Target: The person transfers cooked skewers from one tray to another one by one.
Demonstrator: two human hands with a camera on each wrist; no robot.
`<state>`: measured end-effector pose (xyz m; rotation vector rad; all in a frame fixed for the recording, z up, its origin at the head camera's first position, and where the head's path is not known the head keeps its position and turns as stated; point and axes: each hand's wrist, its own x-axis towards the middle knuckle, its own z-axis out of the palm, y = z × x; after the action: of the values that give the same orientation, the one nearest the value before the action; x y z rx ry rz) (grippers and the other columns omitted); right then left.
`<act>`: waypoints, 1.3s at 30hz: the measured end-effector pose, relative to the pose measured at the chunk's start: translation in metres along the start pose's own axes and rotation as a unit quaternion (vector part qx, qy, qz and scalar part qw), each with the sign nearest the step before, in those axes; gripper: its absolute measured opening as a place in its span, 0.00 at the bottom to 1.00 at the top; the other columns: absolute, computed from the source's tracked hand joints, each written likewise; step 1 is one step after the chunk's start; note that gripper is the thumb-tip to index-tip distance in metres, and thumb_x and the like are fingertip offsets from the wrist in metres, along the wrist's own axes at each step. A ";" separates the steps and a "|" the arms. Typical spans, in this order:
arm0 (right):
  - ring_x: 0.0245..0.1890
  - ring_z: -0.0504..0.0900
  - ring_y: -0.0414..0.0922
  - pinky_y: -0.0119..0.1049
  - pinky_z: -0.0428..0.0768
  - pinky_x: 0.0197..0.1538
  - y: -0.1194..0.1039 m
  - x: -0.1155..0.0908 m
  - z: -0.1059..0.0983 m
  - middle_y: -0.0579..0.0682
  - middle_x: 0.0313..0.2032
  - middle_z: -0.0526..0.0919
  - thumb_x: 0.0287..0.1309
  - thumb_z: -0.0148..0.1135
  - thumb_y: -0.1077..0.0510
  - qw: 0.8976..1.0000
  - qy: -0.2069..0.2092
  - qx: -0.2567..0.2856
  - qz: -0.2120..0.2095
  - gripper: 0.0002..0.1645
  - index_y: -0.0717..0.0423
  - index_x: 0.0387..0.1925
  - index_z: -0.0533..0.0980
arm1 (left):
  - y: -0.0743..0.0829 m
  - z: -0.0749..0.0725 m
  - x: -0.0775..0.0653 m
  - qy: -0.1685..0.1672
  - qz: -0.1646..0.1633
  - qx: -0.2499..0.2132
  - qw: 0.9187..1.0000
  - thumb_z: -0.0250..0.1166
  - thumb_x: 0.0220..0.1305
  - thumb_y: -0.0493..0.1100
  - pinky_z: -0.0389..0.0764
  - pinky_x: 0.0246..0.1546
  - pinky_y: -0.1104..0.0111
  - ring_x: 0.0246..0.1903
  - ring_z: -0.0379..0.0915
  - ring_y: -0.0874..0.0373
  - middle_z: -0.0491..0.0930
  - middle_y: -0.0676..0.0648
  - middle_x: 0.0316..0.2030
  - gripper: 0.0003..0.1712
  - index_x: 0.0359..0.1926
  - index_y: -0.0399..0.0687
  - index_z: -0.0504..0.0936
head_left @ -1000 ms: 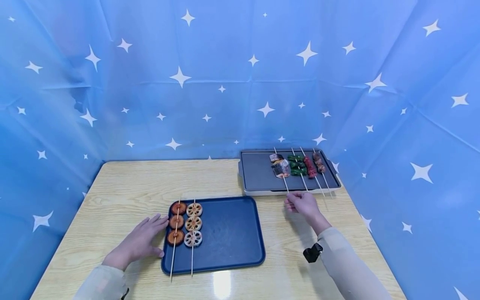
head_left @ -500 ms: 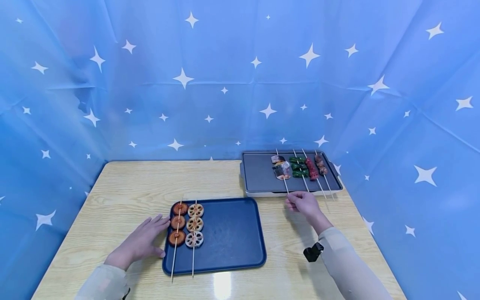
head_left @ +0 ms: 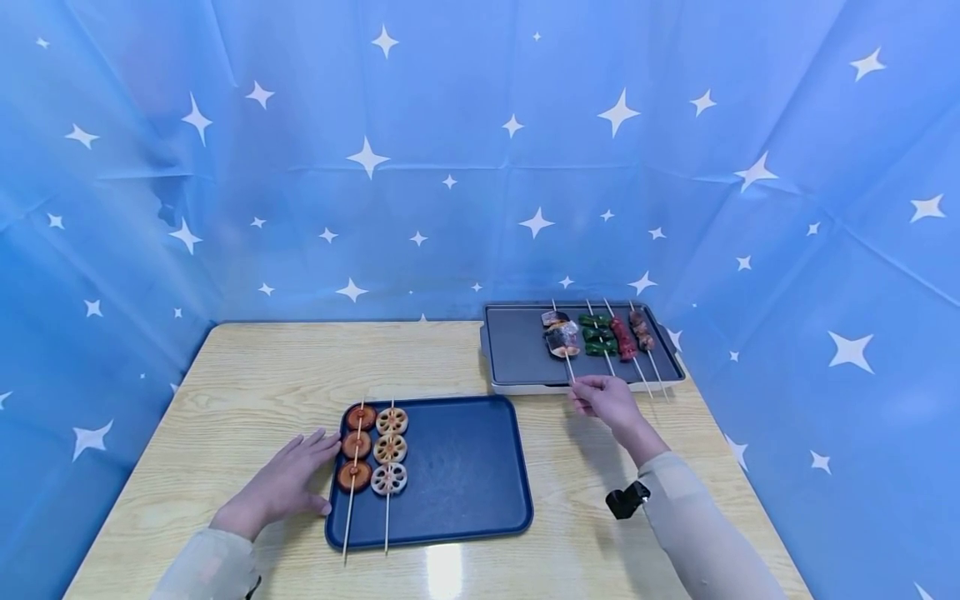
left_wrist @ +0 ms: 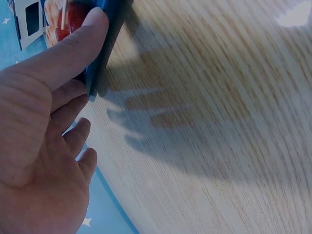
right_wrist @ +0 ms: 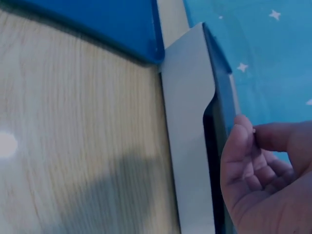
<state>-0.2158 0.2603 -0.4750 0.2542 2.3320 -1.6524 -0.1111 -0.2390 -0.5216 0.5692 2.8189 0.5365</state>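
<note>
- Bench (head_left: 255, 358): pale wood grain, blue star-print curtain (head_left: 442, 258) on 3 sides
- Right grip (head_left: 606, 407): pinching silvery skewer (head_left: 562, 338)
- Left grip (head_left: 281, 483): loosely spread, touching navy tray (head_left: 465, 467)

We look into a curtained booth, staged rather like a small film set: creased blue sheets printed with white four-pointed stars (head_left: 450, 100) close in a pale wood-grain tabletop (head_left: 300, 358), where a flat, dark-grey rectangular griddle (head_left: 515, 346) gives us a hint of kitchen.
</note>
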 end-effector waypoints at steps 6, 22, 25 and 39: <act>0.29 0.81 0.32 0.24 0.84 0.35 -0.007 -0.001 0.002 0.48 0.35 0.86 0.71 0.51 0.58 1.000 -0.008 0.018 0.003 0.25 0.73 0.61 0.68 | 0.000 0.000 0.000 0.000 0.001 -0.001 1.000 0.79 0.38 0.49 0.51 0.72 0.39 0.71 0.54 0.34 0.67 0.36 0.68 0.51 0.64 0.33 0.71; 0.34 0.81 0.32 0.24 0.83 0.40 -0.006 0.000 0.001 0.46 0.40 0.85 0.71 0.52 0.58 0.990 -0.088 0.110 0.000 0.29 0.74 0.65 0.62 | 0.000 0.000 -0.001 0.005 0.000 -0.010 1.000 0.79 0.36 0.50 0.50 0.72 0.40 0.71 0.54 0.34 0.67 0.36 0.68 0.53 0.65 0.34 0.70; 0.35 0.81 0.33 0.24 0.83 0.40 -0.006 -0.001 0.003 0.46 0.41 0.85 0.71 0.52 0.57 0.990 -0.095 0.103 -0.010 0.29 0.73 0.64 0.63 | 0.000 0.000 -0.001 0.005 -0.001 -0.011 1.000 0.79 0.35 0.50 0.50 0.72 0.39 0.71 0.54 0.34 0.67 0.36 0.68 0.53 0.65 0.33 0.70; 0.38 0.81 0.36 0.29 0.83 0.45 -0.011 -0.006 0.027 0.43 0.41 0.85 0.69 0.54 0.61 0.990 -0.114 0.072 -0.029 0.20 0.71 0.56 0.70 | 0.000 0.000 -0.001 0.007 0.002 -0.011 1.000 0.79 0.36 0.49 0.52 0.71 0.39 0.71 0.54 0.33 0.67 0.35 0.68 0.53 0.65 0.33 0.70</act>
<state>-0.2103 0.2309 -0.4714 0.0237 2.0734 -1.7782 -0.1101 -0.2398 -0.5218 0.5683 2.8217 0.5719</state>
